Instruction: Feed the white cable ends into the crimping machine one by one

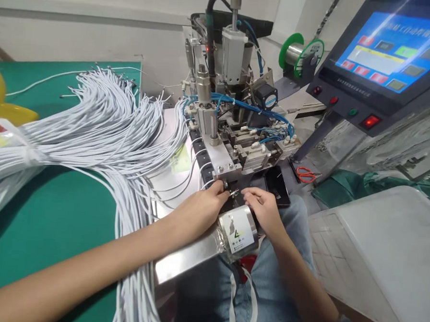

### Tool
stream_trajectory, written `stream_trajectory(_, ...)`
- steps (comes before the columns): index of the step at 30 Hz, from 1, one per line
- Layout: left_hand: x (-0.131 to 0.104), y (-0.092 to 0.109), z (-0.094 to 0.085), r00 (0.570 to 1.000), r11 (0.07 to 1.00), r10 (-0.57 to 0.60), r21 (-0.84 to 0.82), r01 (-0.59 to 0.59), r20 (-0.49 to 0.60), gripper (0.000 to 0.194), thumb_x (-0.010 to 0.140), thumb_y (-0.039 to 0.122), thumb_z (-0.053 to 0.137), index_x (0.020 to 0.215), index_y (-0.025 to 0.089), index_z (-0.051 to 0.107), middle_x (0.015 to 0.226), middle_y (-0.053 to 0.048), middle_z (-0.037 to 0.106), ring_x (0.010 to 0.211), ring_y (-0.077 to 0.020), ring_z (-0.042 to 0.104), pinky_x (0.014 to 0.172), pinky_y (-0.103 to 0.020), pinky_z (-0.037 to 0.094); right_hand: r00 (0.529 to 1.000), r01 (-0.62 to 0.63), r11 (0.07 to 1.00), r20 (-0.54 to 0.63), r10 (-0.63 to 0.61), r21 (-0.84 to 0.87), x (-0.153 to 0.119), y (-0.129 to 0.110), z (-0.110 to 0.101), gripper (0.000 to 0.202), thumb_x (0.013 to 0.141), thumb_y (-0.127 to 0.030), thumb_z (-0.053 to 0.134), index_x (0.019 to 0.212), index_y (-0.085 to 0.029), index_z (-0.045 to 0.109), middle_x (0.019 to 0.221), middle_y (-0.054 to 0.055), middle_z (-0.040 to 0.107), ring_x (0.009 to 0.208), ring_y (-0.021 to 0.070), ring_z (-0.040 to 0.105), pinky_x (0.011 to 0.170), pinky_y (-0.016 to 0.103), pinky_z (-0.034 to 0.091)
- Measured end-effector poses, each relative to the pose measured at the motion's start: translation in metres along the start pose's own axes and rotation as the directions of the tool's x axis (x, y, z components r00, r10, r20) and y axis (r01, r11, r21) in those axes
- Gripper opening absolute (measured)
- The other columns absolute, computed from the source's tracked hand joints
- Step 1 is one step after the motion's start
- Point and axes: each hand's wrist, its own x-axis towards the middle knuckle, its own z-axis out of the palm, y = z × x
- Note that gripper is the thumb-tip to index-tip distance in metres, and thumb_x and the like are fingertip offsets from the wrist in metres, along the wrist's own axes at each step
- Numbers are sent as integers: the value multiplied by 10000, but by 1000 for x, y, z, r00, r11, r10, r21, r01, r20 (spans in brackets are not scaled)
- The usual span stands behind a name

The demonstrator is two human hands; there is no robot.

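Observation:
Below the front of the machine (229,166), my left hand (209,204) is closed on the end of a white cable, whose split wire tips (235,193) stick out to the right. My right hand (263,206) is just right of those tips, its thumb and forefinger pressed together; whether anything is between them is too small to tell. Under both hands sits a metal cylinder with a white label (238,232). Several white cables (185,178) run from the machine's black slotted rail toward the left.
A large bundle of white cables (94,130) lies over the green mat (72,206). At the right are a touch screen (394,50), red-handled scissors (305,175), a solder wire spool (296,54) and a pale bin (387,237). A black tray (277,183) lies behind my right hand.

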Motion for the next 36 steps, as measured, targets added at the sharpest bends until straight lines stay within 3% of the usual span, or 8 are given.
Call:
stream_trajectory(6, 1, -1, 5, 1000, 999, 20, -41, -20, -1, 237, 882, 97, 322, 907, 120, 557, 849, -50, 478, 587, -97, 502, 578, -228, 441, 998, -27, 999, 57, 25, 41, 7, 1, 9, 199, 727, -331, 577, 673, -141, 602, 625, 15, 578, 615, 134, 530, 597, 256, 426)
stream_trajectory(10, 1, -2, 6, 999, 998, 41, -43, -41, -11, 303, 848, 98, 387, 1109, 142, 533, 890, -57, 489, 642, -115, 540, 604, -238, 458, 995, -81, 993, 69, 75, 91, 10, -5, 9, 184, 682, -322, 593, 655, -140, 587, 566, -8, 535, 556, 115, 490, 557, 246, 400)
stream_trajectory(17, 1, -1, 2, 996, 977, 84, 195, -87, 23, 399, 811, 55, 368, 1169, 146, 518, 892, -56, 486, 519, -112, 500, 515, -264, 439, 980, -131, 989, 160, 119, 65, 19, -7, 7, 196, 677, -334, 577, 640, -142, 561, 531, -26, 499, 502, 92, 440, 507, 232, 344)
stream_trajectory(23, 2, 3, -3, 989, 920, 131, 363, -145, 65, 396, 813, 27, 338, 1152, 107, 525, 919, -78, 491, 538, -141, 546, 480, -286, 451, 963, -153, 987, 230, 139, 47, 22, -7, 5, 221, 677, -358, 570, 603, -155, 525, 494, -39, 455, 482, 85, 406, 493, 228, 321)
stream_trajectory(30, 2, 7, -8, 982, 884, 156, 429, -186, 104, 381, 834, 43, 343, 1173, 92, 511, 927, -80, 501, 535, -130, 549, 480, -279, 450, 972, -200, 972, 148, 182, 125, 21, -4, 10, 260, 649, -403, 606, 680, -149, 560, 570, -12, 529, 513, 100, 471, 489, 227, 357)
stream_trajectory(36, 2, 2, -3, 982, 866, 181, 466, -184, 51, 383, 826, 62, 385, 1183, 105, 515, 955, -86, 523, 493, -112, 524, 430, -263, 386, 956, -150, 988, 260, 134, 41, 25, -2, 8, 255, 694, -378, 543, 579, -167, 457, 486, -51, 424, 458, 73, 373, 456, 210, 278)
